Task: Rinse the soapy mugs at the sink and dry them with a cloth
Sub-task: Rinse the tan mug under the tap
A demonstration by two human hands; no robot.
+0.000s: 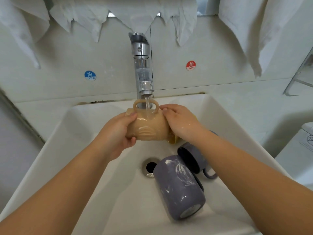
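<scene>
Nearest, white sink (71, 175), basin sloping to a round metal drain (149, 167). Right of the drain, two purple mugs on their sides: near mug (179, 187) streaked with white suds, mouth toward the camera; far mug (193, 158) touching it, dark mouth facing left, handle to the right. Higher, over the basin, beige mug (149, 128) held sideways, handle up, glossy wet, ribbed pattern on its side, water (147, 106) running onto it. Left hand (118, 133) wrapped round its left end, thumb on top. Right hand (179, 122) clamped over its right end, foam on the wrist. Just behind, chrome tap (142, 65). On the wall, blue COLD sticker (90, 75) left, red HOT sticker (190, 65) right. Topmost, white cloths (88, 19) hanging.
</scene>
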